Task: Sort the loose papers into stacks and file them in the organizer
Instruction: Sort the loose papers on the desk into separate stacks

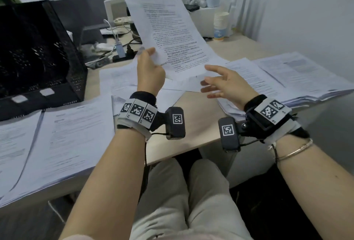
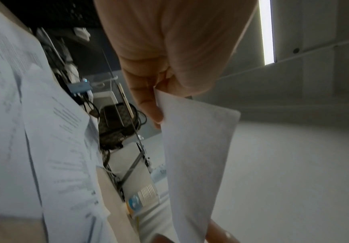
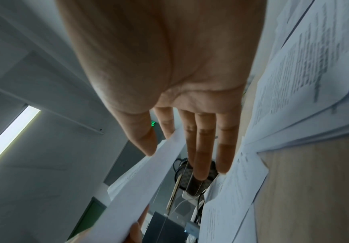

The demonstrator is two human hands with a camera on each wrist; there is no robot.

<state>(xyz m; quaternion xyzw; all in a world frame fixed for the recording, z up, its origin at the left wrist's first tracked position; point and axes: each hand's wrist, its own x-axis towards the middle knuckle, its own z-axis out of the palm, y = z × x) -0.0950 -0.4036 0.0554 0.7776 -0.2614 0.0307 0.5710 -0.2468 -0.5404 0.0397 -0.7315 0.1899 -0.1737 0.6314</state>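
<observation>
Printed sheet pinched upright in left hand for reading before stacking; right hand spread wide beneath its corner, holding nothing.

The light wooden desk is carrying paper stacks left and right, loose sheets mid-desk, a black mesh organizer, cables and paper cups behind.

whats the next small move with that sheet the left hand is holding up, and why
Probably close the right hand on the near right edge of the raised sheet. The left hand pinches it only at its left edge, so it curves in the air above the desk, while the right hand's straight fingers sit right at its lower edge, gripping nothing. Two hands would steady it for laying on a stack.
</observation>
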